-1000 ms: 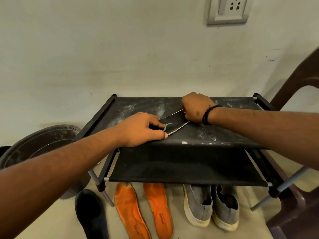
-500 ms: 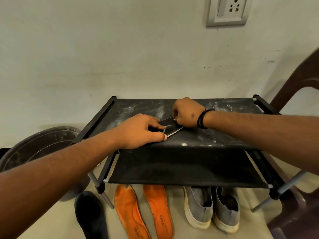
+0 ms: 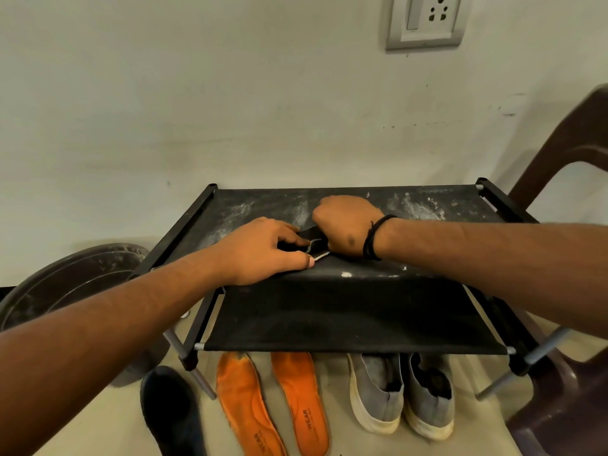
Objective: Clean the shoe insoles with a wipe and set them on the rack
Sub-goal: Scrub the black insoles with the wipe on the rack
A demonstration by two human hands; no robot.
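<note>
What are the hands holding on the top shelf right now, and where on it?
The left hand pins a dark insole by its near end on the rack. The right hand is fisted over its far part; what its grip holds is hidden.

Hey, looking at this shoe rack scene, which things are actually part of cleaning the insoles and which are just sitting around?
Part of the job:
- dark insole on the rack's top shelf, held by the left hand
- right hand, closed over the insole; any wipe is hidden
- rack
- two orange insoles on the floor

Lying about:
- grey shoes
- dark shoe
- round basin
- brown chair
- wall socket
</note>
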